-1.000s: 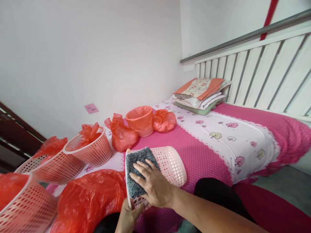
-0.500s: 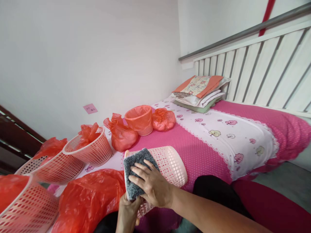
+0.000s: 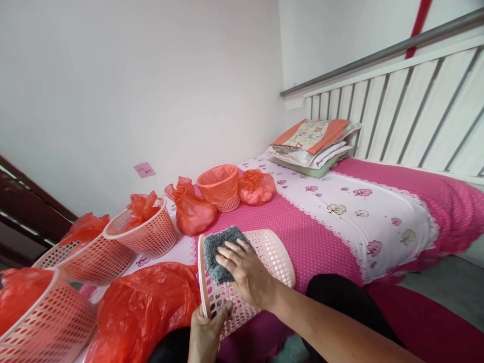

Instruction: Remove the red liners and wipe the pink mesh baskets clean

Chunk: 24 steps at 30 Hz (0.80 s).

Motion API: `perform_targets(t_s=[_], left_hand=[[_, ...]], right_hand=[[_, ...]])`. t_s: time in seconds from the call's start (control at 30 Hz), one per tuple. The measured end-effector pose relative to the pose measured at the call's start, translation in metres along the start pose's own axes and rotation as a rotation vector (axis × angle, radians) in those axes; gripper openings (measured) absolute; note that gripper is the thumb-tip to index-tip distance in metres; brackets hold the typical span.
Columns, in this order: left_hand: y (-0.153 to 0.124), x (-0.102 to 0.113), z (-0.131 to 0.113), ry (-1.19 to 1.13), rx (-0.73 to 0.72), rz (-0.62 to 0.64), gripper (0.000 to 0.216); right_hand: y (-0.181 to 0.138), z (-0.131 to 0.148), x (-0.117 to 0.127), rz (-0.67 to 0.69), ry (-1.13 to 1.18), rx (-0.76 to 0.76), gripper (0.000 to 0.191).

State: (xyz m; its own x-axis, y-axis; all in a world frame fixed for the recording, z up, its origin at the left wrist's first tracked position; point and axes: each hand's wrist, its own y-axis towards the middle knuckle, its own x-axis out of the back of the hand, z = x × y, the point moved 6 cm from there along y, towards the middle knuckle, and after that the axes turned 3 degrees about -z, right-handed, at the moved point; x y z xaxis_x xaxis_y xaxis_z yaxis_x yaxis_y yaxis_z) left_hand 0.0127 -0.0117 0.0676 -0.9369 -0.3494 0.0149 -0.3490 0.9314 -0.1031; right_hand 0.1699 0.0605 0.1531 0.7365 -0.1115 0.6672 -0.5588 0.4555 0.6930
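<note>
A pale pink perforated plastic basket (image 3: 274, 254) lies on its side in front of me, its rim facing left. My left hand (image 3: 207, 325) grips the lower part of that rim, thumb on the outer wall. With fingers spread fairly flat, my right hand (image 3: 245, 272) presses a dark grey fluffy cloth (image 3: 221, 252) against the basket's upper side, close to the rim. The palm side of the right hand is hidden. Left of the basket, a crumpled red plastic bag (image 3: 147, 302) lies near my left hand.
Several more pink baskets with red bags, such as one basket (image 3: 155, 234), line the left side. A knotted red bag (image 3: 192, 212), a red-lined basket (image 3: 219, 186) and another red bag (image 3: 257, 186) stand behind. Folded bedding (image 3: 313, 141) lies on the bed (image 3: 302, 222) by white slats (image 3: 408, 106).
My right hand has slid the cloth slightly right and up along the basket, away from the lower rim. The left hand's grip on the rim is now more exposed.
</note>
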Motion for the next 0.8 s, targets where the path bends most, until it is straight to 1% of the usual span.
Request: perform_targets(t_s=[0.17,0.23,0.3,0.37,0.43,0.5,0.57,0.67,0.73,0.8], left_hand=[[-0.004,-0.001,-0.006,-0.060,-0.091,-0.130,0.043],[-0.004,-0.002,-0.007,-0.084,-0.067,-0.148,0.045],[-0.002,-0.004,-0.007,-0.070,-0.023,-0.123,0.047],[0.001,-0.004,-0.010,-0.043,-0.019,-0.095,0.046],[0.003,-0.002,-0.012,-0.036,-0.046,-0.095,0.044],[0.006,-0.002,-0.012,-0.027,-0.056,-0.078,0.043],[0.011,-0.004,-0.009,-0.008,-0.055,-0.051,0.043],[0.020,-0.007,-0.006,0.013,-0.073,-0.067,0.045],[0.026,-0.010,-0.005,0.025,-0.075,-0.061,0.048],[0.030,-0.015,-0.003,0.027,-0.054,-0.008,0.050]], right_hand=[[-0.009,-0.028,0.013,-0.028,-0.043,-0.124,0.051],[-0.017,-0.045,0.020,-0.030,-0.082,-0.191,0.050],[-0.027,-0.066,0.029,-0.047,-0.133,-0.259,0.048],[-0.039,-0.088,0.037,-0.077,-0.157,-0.320,0.045],[-0.050,-0.107,0.043,-0.121,-0.118,-0.354,0.045],[-0.058,-0.121,0.048,-0.178,-0.032,-0.357,0.044],[-0.063,-0.131,0.053,-0.236,0.050,-0.346,0.045],[-0.064,-0.142,0.059,-0.308,0.107,-0.351,0.047],[-0.063,-0.148,0.062,-0.338,0.130,-0.389,0.040],[-0.062,-0.154,0.061,-0.343,0.164,-0.441,0.032]])
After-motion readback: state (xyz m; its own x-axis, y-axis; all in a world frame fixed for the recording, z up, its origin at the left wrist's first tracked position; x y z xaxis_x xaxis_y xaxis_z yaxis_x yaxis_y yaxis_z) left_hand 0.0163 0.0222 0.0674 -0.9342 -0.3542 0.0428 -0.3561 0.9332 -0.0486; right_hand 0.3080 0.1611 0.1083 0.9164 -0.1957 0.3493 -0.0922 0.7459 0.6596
